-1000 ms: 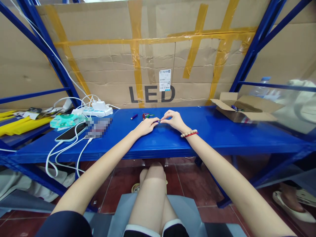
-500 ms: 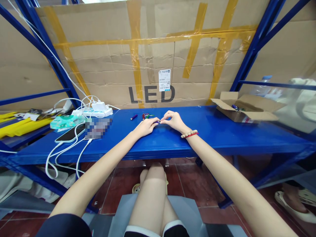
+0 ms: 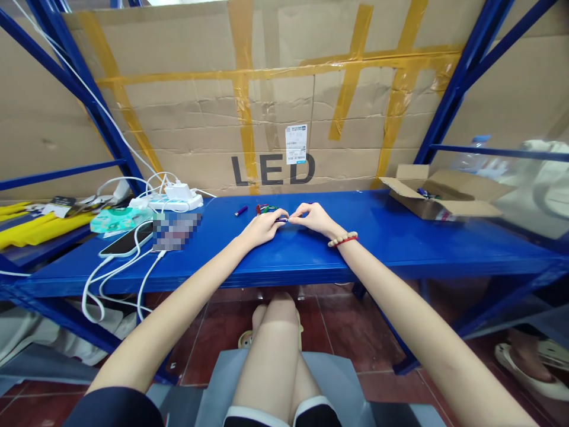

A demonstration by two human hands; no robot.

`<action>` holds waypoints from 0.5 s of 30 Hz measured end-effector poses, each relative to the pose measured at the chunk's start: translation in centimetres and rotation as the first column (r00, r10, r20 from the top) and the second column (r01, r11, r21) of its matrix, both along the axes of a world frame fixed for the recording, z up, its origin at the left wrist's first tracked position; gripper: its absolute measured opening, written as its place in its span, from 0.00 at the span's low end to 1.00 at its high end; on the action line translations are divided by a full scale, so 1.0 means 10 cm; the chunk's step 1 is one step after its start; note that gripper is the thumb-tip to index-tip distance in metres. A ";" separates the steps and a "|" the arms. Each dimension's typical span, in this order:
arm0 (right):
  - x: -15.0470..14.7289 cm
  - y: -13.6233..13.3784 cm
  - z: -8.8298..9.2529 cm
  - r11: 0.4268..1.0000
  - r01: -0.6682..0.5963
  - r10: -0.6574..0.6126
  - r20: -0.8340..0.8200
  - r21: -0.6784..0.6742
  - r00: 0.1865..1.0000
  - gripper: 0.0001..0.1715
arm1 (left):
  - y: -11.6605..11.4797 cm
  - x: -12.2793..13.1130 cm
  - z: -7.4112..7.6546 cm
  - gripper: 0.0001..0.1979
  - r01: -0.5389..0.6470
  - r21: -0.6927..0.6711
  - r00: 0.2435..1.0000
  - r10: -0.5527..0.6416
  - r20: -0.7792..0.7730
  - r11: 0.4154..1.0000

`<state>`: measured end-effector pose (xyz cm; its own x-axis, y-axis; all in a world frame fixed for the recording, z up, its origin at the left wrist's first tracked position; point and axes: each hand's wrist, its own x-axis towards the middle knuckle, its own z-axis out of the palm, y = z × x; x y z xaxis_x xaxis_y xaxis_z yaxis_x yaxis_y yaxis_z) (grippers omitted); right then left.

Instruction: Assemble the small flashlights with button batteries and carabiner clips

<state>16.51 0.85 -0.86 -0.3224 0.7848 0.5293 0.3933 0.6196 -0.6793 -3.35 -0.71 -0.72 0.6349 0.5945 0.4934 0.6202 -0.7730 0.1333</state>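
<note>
Both my hands meet over the middle of the blue table (image 3: 213, 237). My left hand (image 3: 264, 228) rests low over the tabletop, fingers closed around a small dark purple cylinder (image 3: 281, 220) with a shiny end. At the cylinder's right end, my right hand (image 3: 315, 218) has thumb and forefinger pinched; what lies between those fingertips is too small to make out. Just behind my left hand lie small red and green metallic pieces (image 3: 263, 209), partly covered by it. A separate purple cylinder (image 3: 240, 211) with a silvery end lies further left.
On the left are a phone (image 3: 128, 240) with white cables, a power strip (image 3: 178, 200) and a green packet (image 3: 118, 219). An open cardboard box (image 3: 438, 207) with small coloured pieces stands at the right. Behind the table rises a large taped cardboard sheet (image 3: 195, 130).
My left fingers have shifted slightly and arch higher over the cylinder. My right hand and wrist have moved a touch to the right. The other things lie as before.
</note>
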 end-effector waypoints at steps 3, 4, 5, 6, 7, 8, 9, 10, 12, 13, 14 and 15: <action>0.00 0.01 0.00 0.999 -0.007 0.007 -0.020 -0.040 1.000 0.11 | 0.00 0.00 0.00 0.12 -0.012 0.011 1.000 0.012 0.000 1.000; 0.00 0.01 0.00 0.998 -0.014 0.012 -0.027 -0.055 1.000 0.11 | 0.00 0.00 0.00 0.12 -0.011 0.017 1.000 0.011 -0.002 1.000; 0.00 0.01 0.00 0.997 -0.021 0.018 -0.035 -0.069 0.999 0.12 | 0.00 0.00 0.00 0.12 -0.010 0.024 1.000 0.010 -0.001 1.000; 0.00 0.02 0.00 0.996 -0.028 0.025 -0.041 -0.083 0.999 0.12 | 0.00 0.00 -0.01 0.12 -0.007 0.031 1.000 0.007 0.000 1.000; 0.01 0.02 0.00 0.995 -0.032 0.027 -0.045 -0.096 0.999 0.13 | 0.01 0.00 -0.01 0.12 -0.004 0.037 1.000 0.004 0.002 0.999; 0.01 0.02 0.00 0.994 -0.031 0.026 -0.047 -0.108 0.999 0.13 | 0.01 0.00 -0.02 0.12 -0.001 0.042 1.000 0.001 0.004 0.999; 0.01 0.02 0.00 0.992 -0.028 0.022 -0.048 -0.120 0.999 0.13 | 0.01 0.00 -0.02 0.12 0.001 0.046 1.000 -0.002 0.007 0.999; 0.01 0.02 0.00 0.991 -0.020 0.014 -0.048 -0.132 0.999 0.13 | 0.02 0.00 -0.02 0.12 0.003 0.050 1.000 -0.003 0.008 0.999; 0.00 0.01 0.00 0.988 -0.008 0.002 -0.044 -0.155 0.999 0.13 | 0.02 0.00 -0.03 0.13 0.004 0.056 1.000 -0.004 -0.003 0.998; -0.01 0.01 0.00 0.986 -0.006 -0.001 -0.041 -0.164 0.999 0.13 | 0.03 0.00 -0.03 0.13 0.003 0.060 1.000 -0.002 -0.012 0.998; -0.01 0.00 0.00 0.985 -0.005 -0.002 -0.037 -0.170 0.999 0.13 | 0.03 0.00 -0.03 0.13 0.001 0.065 1.000 0.000 -0.019 0.998; -0.02 -0.01 0.00 0.985 -0.004 -0.002 -0.034 -0.172 0.999 0.13 | 0.03 0.00 -0.03 0.13 0.001 0.069 1.000 0.001 -0.024 0.998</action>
<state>16.31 0.74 -0.85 -0.3072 0.8648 0.3971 0.3680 0.4928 -0.7885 -3.35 -0.41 -1.06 0.6472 0.5595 0.5178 0.6227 -0.7798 0.0643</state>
